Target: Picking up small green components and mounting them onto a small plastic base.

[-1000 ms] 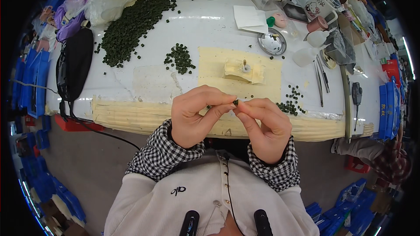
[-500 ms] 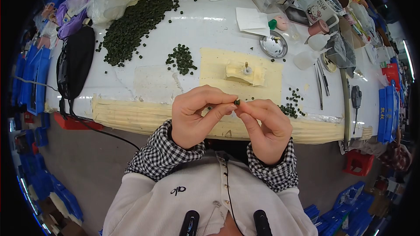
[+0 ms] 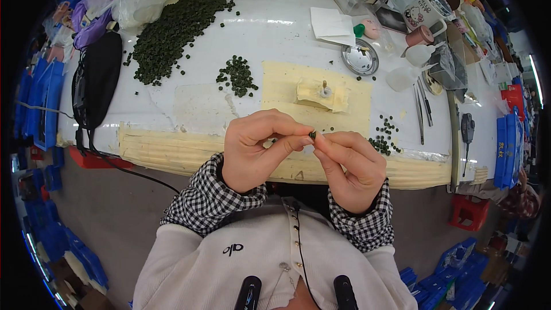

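A small dark green piece (image 3: 313, 135) is pinched at the fingertips, over the front edge of the table. My left hand (image 3: 258, 146) grips it between thumb and forefinger. From the other side, my right hand (image 3: 351, 166) closes on the same piece with its fingertips. Beyond my hands stands a block wrapped in cream tape (image 3: 322, 96) with a small metal peg on top. Similar green pieces lie in a small cluster (image 3: 237, 76) at centre left, in a large heap (image 3: 172, 34) behind it, and in a loose group (image 3: 384, 136) right of my right hand.
Tweezers (image 3: 420, 116) lie at the right, near a round metal dish (image 3: 360, 57), white squeeze bottles (image 3: 400, 79) and folded white paper (image 3: 333, 26). A black pouch (image 3: 99, 83) with a cable sits at the left edge. Plastic bags (image 3: 143, 6) crowd the back left.
My hands stay nearly in place, both still on the small green piece. My right hand has shifted very slightly to the right.
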The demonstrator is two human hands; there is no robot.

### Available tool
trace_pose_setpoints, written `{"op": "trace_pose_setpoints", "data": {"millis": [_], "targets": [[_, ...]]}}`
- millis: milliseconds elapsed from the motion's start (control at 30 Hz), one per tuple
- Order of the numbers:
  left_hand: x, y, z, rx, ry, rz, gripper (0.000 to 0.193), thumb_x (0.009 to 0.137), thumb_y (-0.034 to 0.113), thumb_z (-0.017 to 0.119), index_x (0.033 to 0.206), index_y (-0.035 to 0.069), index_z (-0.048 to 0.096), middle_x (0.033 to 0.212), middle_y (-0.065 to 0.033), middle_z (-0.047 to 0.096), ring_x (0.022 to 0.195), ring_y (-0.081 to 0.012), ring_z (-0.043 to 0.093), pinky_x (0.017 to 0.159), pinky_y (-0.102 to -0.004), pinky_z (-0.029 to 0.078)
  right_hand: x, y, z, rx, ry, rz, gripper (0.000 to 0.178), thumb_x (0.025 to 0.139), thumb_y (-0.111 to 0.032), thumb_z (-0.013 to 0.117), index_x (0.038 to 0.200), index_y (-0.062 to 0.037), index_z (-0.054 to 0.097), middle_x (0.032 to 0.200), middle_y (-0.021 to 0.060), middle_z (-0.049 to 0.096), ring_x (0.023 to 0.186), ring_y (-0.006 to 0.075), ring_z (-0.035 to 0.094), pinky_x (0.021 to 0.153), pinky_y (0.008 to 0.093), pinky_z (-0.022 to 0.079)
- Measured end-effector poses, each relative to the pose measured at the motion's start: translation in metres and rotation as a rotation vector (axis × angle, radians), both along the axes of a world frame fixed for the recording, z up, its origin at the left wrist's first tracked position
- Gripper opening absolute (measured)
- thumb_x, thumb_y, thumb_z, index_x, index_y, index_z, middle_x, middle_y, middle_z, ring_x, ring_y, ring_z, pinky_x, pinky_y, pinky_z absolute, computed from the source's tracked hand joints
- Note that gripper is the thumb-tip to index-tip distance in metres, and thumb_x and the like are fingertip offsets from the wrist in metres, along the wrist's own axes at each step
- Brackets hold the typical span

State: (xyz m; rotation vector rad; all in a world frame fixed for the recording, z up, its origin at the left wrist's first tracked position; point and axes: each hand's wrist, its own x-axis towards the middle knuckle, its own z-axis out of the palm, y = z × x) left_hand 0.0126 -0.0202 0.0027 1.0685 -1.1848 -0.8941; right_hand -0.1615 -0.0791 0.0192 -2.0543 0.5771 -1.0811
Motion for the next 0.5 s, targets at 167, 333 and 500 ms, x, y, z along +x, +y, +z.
{"op": "trace_pose_setpoints", "data": {"millis": [167, 333, 500], "targets": [[0.0, -0.006, -0.002, 0.025, 0.079, -0.028, 0.015, 0.084, -0.004, 0.066, 0.098, -0.003, 0.068, 0.088, -0.0097, 0.065, 0.076, -0.0123, 0.064, 0.066, -0.0222, 0.051, 0.0, -0.005, -0.001, 0.001, 0.025, -0.021, 0.029, 0.077, 0.007, 0.07, 0.105, 0.0008, 0.068, 0.091, 0.0114, 0.065, 0.074, 0.0183, 0.064, 0.063, 0.0258, 0.051], [0.001, -0.011, 0.0, 0.051, 0.12, 0.045, 0.016, 0.084, -0.003, 0.067, 0.1, -0.003, 0.068, 0.091, -0.0101, 0.065, 0.079, -0.0122, 0.063, 0.068, -0.0225, 0.051, 0.0, -0.021, 0.006, 0.029, 0.038, -0.139, 0.023, 0.077, 0.006, 0.069, 0.1, 0.0022, 0.068, 0.088, 0.0112, 0.064, 0.073, 0.0186, 0.063, 0.066, 0.0264, 0.05], [0.003, -0.014, -0.003, 0.056, 0.089, 0.046, 0.016, 0.084, -0.002, 0.067, 0.1, -0.003, 0.068, 0.091, -0.0098, 0.065, 0.079, -0.0118, 0.063, 0.068, -0.0221, 0.051, 0.009, -0.058, 0.005, -0.141, 0.177, -0.269, 0.018, 0.077, -0.001, 0.071, 0.095, -0.0007, 0.068, 0.08, 0.01, 0.059, 0.072, 0.0237, 0.058, 0.065, 0.031, 0.047]]}}
